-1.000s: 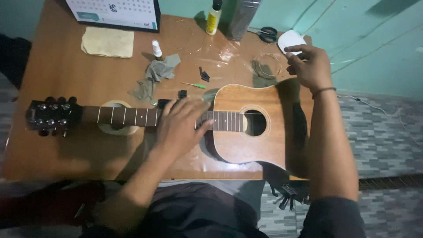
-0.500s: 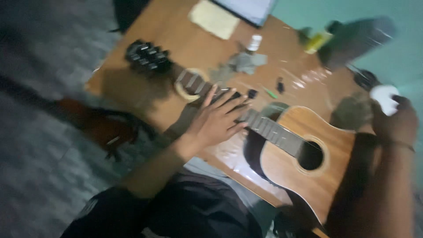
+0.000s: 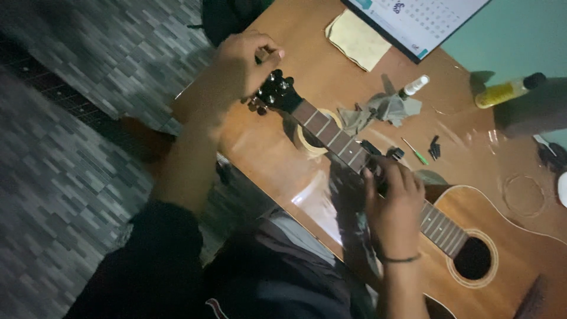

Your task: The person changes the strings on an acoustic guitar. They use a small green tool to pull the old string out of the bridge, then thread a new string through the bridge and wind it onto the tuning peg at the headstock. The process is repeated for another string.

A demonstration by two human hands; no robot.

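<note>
the left hand [image 3: 239, 62] pinches its fingers on a tuning peg at the headstock [image 3: 276, 91] of the acoustic guitar [image 3: 472, 236], which lies flat across the wooden table [image 3: 266, 147]. the right hand [image 3: 393, 201] presses curled fingers on the neck, near a grey cloth [image 3: 378, 109].

The guitar [image 3: 502, 248] has a tan-orange body with a pale ring around its dark soundhole, a brown neck crossed by light frets, and a black headstock [image 3: 277, 91]. The worktop [image 3: 266, 142] is reddish brown. The floor [image 3: 88, 118] shows grey staggered tiles. A cloth [image 3: 384, 109] is grey, a bottle [image 3: 505, 91] yellow, a paper [image 3: 357, 40] pale cream.
</note>
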